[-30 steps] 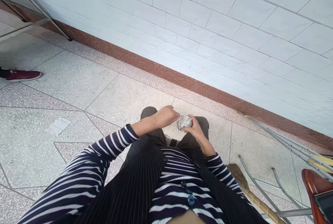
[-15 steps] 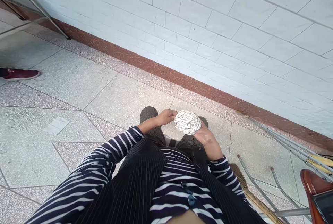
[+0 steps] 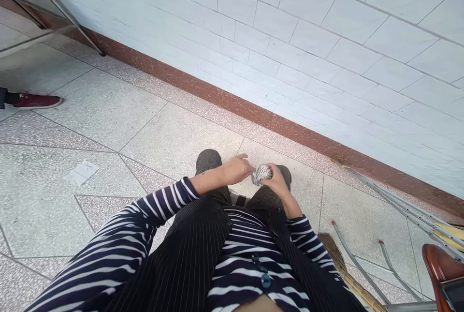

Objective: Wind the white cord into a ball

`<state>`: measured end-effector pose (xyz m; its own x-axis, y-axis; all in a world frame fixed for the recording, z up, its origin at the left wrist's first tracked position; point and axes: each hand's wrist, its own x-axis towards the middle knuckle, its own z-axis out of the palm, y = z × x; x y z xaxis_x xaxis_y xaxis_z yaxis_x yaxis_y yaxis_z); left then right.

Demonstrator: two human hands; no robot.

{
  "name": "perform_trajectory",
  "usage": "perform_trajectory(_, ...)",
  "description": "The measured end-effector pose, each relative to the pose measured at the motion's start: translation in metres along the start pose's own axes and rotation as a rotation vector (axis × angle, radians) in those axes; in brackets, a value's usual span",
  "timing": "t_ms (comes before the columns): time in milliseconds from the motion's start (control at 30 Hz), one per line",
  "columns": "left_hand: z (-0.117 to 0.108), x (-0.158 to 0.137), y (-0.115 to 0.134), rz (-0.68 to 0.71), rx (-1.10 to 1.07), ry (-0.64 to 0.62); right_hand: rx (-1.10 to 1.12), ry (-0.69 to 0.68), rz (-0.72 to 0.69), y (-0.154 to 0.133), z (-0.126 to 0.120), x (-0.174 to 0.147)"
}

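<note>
A ball of whitish, rope-like cord (image 3: 261, 173) is above my lap, between my knees. My right hand (image 3: 277, 180) grips it from the right, with the fingers over the far side and the thumb on the near side, hiding part of it. My left hand (image 3: 236, 170) is at the ball's left edge, its fingers curled and the fingertips pointing at the cord. Whether a strand runs between those fingers is too small to make out.
A white-tiled wall (image 3: 275, 36) rises in front. To the right are a metal crutch (image 3: 395, 200), a straw broom (image 3: 348, 273) and a brown chair part (image 3: 440, 268). On the left, a paper (image 3: 82, 173) lies near a person's red shoe (image 3: 38, 101) and a metal-legged table (image 3: 68, 17).
The cord ball has turned and shows a smaller face, with my right hand rotated so that its fingers come over it. My left hand has moved right, against the ball's edge.
</note>
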<state>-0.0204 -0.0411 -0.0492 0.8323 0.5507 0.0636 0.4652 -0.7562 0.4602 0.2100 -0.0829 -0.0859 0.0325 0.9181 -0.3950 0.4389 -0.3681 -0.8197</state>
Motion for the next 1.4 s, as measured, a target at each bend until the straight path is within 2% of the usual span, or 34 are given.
perform_trajectory(67, -0.006, 0.007, -0.010, 0.018, -0.002, 0.021, 0.229, -0.226, 0.019, 0.006, 0.013, -0.011)
perform_trajectory(133, -0.007, 0.011, -0.019, 0.004, -0.083, 0.024, 0.444, -0.378, 0.023, 0.004, 0.020, -0.022)
perform_trajectory(267, -0.001, 0.011, -0.023, -0.118, -0.417, 0.021, 0.649, -0.442, 0.027, -0.010, 0.017, -0.035)
perform_trajectory(400, 0.001, 0.005, -0.019, -0.258, -0.674, 0.023, 0.569, -0.462, -0.078, -0.024, 0.012, -0.040)
perform_trajectory(500, 0.003, -0.001, -0.021, -0.269, -0.755, -0.050, 0.516, -0.513, -0.131, -0.030, 0.013, -0.045)
perform_trajectory(600, 0.008, -0.007, -0.022, -0.261, -0.825, -0.068, 0.569, -0.487, -0.134, -0.033, 0.017, -0.049)
perform_trajectory(767, 0.017, -0.015, -0.017, -0.307, -0.681, -0.004, 0.550, -0.395, -0.162, -0.040, 0.016, -0.052)
perform_trajectory(933, 0.023, -0.018, -0.015, -0.342, -0.577, -0.047, 0.387, -0.540, -0.253, -0.047, 0.009, -0.053)
perform_trajectory(1033, 0.029, -0.018, -0.018, -0.361, -0.561, -0.061, 0.371, -0.573, -0.273, -0.047, 0.011, -0.052)
perform_trajectory(1100, 0.034, -0.017, -0.018, -0.362, -0.544, -0.057, 0.412, -0.556, -0.243, -0.046, 0.012, -0.051)
perform_trajectory(1167, 0.039, -0.017, -0.017, -0.410, -0.502, -0.053, 0.490, -0.474, -0.199, -0.047, 0.008, -0.048)
perform_trajectory(1233, 0.041, -0.019, -0.013, -0.441, -0.495, -0.066, 0.574, -0.340, -0.159, -0.050, -0.002, -0.043)
perform_trajectory(1300, 0.040, -0.022, -0.007, -0.415, -0.548, -0.100, 0.615, -0.185, -0.152, -0.053, -0.015, -0.033)
perform_trajectory(1400, 0.031, -0.027, 0.002, -0.352, -0.633, -0.161, 0.510, 0.062, -0.165, -0.051, -0.031, -0.012)
